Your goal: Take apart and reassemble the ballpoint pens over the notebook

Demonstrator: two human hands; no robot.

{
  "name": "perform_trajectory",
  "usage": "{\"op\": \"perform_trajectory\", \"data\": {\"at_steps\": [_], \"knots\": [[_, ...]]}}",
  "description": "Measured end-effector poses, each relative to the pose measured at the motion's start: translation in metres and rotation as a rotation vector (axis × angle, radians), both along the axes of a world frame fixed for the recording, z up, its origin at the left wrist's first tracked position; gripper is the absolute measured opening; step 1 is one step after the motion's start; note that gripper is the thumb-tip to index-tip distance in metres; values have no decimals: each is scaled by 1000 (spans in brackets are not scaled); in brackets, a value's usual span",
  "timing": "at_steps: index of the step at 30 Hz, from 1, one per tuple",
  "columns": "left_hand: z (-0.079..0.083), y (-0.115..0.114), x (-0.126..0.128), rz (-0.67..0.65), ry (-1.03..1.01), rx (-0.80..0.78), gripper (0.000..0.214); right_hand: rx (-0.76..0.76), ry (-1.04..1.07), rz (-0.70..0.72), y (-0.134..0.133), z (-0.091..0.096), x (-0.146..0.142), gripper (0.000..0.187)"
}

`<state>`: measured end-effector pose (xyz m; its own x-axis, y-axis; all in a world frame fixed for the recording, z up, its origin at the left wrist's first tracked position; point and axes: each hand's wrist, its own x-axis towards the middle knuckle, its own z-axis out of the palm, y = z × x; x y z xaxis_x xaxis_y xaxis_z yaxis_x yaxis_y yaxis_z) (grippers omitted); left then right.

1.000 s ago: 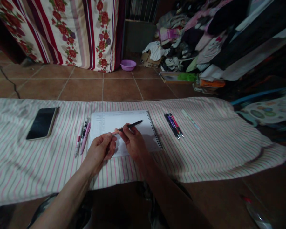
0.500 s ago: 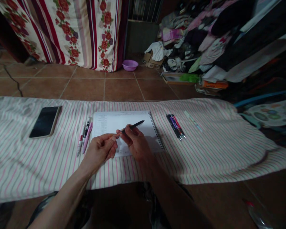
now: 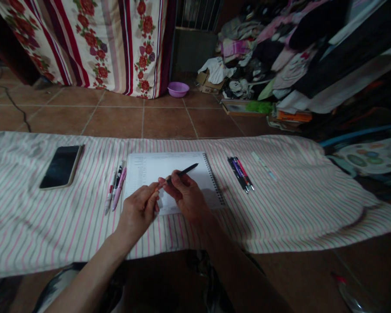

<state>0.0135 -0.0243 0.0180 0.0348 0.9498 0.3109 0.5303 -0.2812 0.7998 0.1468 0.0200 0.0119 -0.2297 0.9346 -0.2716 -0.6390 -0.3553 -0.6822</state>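
A black pen (image 3: 189, 169) is held over the open notebook, its pointed end aimed up and to the right. My right hand (image 3: 190, 198) grips its barrel between thumb and fingers. My left hand (image 3: 137, 213) is closed in a pinch at the lower-left end of the pen, where a thin pinkish part shows between the two hands; my fingers hide the rest of that end. Under both hands lies the spiral notebook (image 3: 172, 158), with a printed column along its left side and the wire binding on the right.
Several pens (image 3: 119, 189) lie left of the notebook, and a phone (image 3: 61, 167) is farther left. Another group of pens (image 3: 241, 174) and a pale pen (image 3: 263, 166) lie to the right. Striped cloth (image 3: 299, 208) covers the surface. A purple basin (image 3: 178, 89) stands on the tiled floor.
My left hand has turned slightly, with its knuckles higher and its fingers curled more toward the pen end. The pen has shifted very slightly up and right.
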Motion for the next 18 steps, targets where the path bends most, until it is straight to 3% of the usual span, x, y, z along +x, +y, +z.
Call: {"op": "perform_trajectory", "data": {"at_steps": [4, 8, 11, 14, 18], "knots": [[-11, 0, 2, 7, 158, 169, 36, -18, 43, -22, 1, -3, -1, 19], [-11, -2, 9, 39, 92, 99, 36, -26, 88, -79, 3, -6, -2, 17], [0, -4, 17, 57, -101, -67, 34, -49, 108, -95, 5, -6, -1, 19], [9, -3, 21, 38, -440, -267, 38, -68, 97, -120, 7, -5, 1, 21], [12, 2, 17, 37, -788, -477, 34, -47, 51, -81, 8, -6, -1, 22]]}}
